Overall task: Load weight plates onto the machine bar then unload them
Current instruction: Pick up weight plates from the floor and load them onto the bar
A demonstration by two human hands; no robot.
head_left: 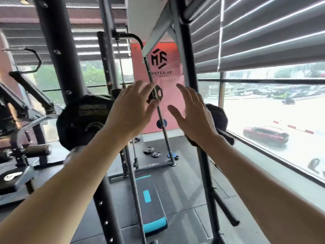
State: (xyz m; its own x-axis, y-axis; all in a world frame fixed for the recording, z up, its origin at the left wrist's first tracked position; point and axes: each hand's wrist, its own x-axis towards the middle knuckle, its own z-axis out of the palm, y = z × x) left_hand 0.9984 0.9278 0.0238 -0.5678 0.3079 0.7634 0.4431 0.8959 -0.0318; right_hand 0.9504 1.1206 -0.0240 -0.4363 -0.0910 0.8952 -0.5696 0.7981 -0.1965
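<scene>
A large black weight plate point(80, 120) hangs on the machine at mid-left, partly hidden by my left forearm. My left hand point(130, 110) is raised in front of it with fingers spread, holding nothing. My right hand point(191, 117) is raised beside it, also spread and holding nothing. Behind my right hand sits another black plate point(218, 117), mostly hidden. Between my hands runs a slanted guide rod point(159, 110) carrying a small black bracket point(158, 93). Small plates point(152, 152) lie on the floor further back.
Black rack uprights point(58, 55) stand at left and at right point(186, 55). A black and blue step platform point(151, 203) lies on the floor below. A window with blinds point(263, 32) fills the right side. Another machine with a padded roller point(35, 150) stands at far left.
</scene>
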